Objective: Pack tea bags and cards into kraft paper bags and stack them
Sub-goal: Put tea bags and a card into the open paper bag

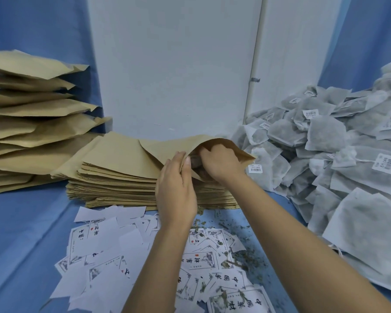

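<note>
Filled stack on the left, ten-ish bags, puffy, probably slidey. Flat pile mid-table and loose cards in front: dozens each, uncountable. Left hand pinches the lower lip of the one open kraft bag atop that pile; thin paper, so grip the lip gently. Right hand is curled inside on what looks like a tea bag. Heap on the right: soft, light, countless.

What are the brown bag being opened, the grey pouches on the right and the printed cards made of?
Open bag: matte kraft paper, creased and fibrous-looking. Pouches: probably nonwoven filter fabric, fuzzy and translucent over dark leaf. Cards: thin white paper, printed; gloss unclear.
</note>
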